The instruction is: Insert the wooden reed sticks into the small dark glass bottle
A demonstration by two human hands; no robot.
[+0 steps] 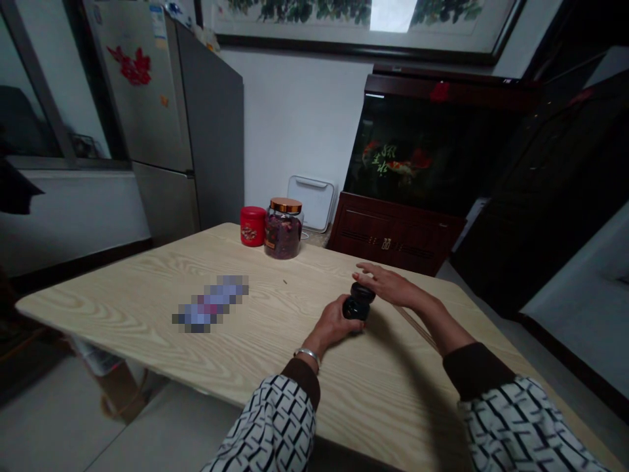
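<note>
Presently, left hand [338,317] grips the dark jar [354,311] over the worktop [275,328]; right hand [388,283] spans the lid [362,292], fingers extended, its grip impossible to tell. Judgement: best to brace the jar low, keep it upright, centre right palm, apply even pressure.

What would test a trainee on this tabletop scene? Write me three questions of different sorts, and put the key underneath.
1. Multiple choice: Which hand is wrapped around the lower part of the black container?
A) the right
B) the left

2. True or false: In the picture, the red canister stands to the left of the glass jar.

3. Fill in the blank: A silver-coloured ____ is worn on the left wrist.

Key:
1. B, the left hand
2. True
3. bracelet
</note>
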